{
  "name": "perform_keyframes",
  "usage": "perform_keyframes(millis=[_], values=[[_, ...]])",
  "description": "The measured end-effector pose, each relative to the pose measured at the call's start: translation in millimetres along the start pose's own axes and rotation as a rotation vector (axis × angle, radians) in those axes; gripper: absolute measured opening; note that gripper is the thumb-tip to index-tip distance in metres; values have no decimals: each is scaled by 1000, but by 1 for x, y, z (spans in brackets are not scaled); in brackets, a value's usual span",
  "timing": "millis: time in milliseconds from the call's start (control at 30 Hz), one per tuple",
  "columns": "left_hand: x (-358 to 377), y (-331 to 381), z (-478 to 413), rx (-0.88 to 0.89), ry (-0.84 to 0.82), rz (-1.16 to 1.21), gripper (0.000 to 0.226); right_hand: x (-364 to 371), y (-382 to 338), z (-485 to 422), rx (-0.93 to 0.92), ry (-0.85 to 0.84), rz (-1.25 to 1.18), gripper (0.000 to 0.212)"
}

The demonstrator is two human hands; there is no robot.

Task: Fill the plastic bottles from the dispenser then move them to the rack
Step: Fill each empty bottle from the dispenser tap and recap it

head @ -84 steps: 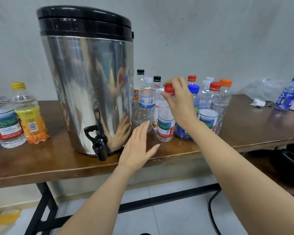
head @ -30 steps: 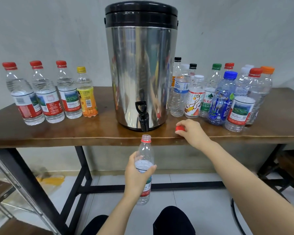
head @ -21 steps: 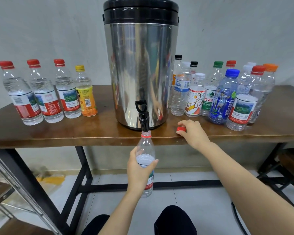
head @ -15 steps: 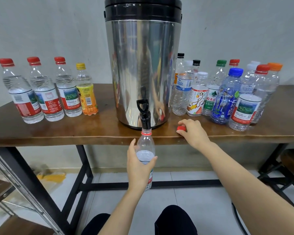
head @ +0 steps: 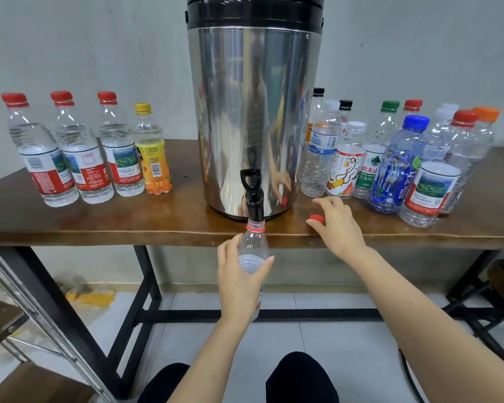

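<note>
My left hand (head: pixel 239 283) is wrapped round the body of a clear bottle (head: pixel 252 245) — fingers on its left side, thumb across the right, clamped on it. I hold it upright in the air just in front of the front edge of the bench (head: pixel 99 225). Its open, red-ringed mouth is right up against the black tap (head: pixel 254 199) of the dispenser (head: pixel 253 112). I cannot tell whether any water is running. The dispenser, a tall steel drum with a black lid, stands at the middle of the bench, its tap reaching out over the front edge.

My right hand (head: pixel 336 225) rests on the bench at the front edge, just right of the dispenser. Its thumb and fingers are curled round a small red cap (head: pixel 316 219) that sits on the wood.

Toward the left end of the bench stands a row of four capped bottles (head: pixel 82 152) — three with red caps and, nearest the dispenser, one with a yellow cap and an orange label. Toward the right end, behind my right hand, a crowd of bottles (head: pixel 390 161) stands packed close together, with caps in black, white, green, red, blue and orange. My dark-trousered knees (head: pixel 300 376) show at the bottom.
</note>
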State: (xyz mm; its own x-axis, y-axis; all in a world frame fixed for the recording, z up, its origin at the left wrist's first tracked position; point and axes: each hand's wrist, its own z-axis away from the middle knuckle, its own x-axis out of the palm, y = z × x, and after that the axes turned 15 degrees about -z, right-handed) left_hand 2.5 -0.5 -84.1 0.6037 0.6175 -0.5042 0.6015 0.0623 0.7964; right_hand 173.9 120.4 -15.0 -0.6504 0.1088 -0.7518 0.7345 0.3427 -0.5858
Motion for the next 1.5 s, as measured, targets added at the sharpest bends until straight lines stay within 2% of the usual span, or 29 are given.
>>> perform_keyframes(millis=[167, 300, 367, 467, 633, 800, 900, 1033, 1133, 1233, 1333, 1500], values=[[-1, 1, -1, 53, -8, -14, 82, -6, -13, -5, -71, 15, -64, 41], [1, 1, -5, 66, -34, -14, 81, -14, -50, -4, -357, 105, -329, 27], [2, 1, -7, 73, -34, -12, 77, -19, -77, 1, -482, 83, -403, 30], [4, 0, -8, 82, -24, -27, 73, -24, -109, 7, -585, -14, -345, 38], [2, -3, -10, 65, -27, -10, 72, -24, -130, 8, -590, -38, -230, 24], [1, -2, -10, 52, -32, -2, 73, -13, -128, 11, -619, 73, -347, 13], [0, -2, -10, 54, -30, 6, 73, -6, -115, 20, -708, 155, -405, 9], [0, -1, -10, 59, -28, 11, 73, 9, -88, 35, -779, 199, -385, 20], [1, 0, -10, 65, -19, 20, 71, 11, -85, 39, -749, 248, -329, 14], [1, 0, -9, 53, -19, 36, 69, 13, -92, 43, -623, 344, -272, 40], [1, 2, -8, 47, -21, 33, 70, 16, -96, 45, -576, 381, -314, 35], [3, 0, -8, 65, -4, -3, 72, 11, -78, 30, -594, 284, -529, 26]])
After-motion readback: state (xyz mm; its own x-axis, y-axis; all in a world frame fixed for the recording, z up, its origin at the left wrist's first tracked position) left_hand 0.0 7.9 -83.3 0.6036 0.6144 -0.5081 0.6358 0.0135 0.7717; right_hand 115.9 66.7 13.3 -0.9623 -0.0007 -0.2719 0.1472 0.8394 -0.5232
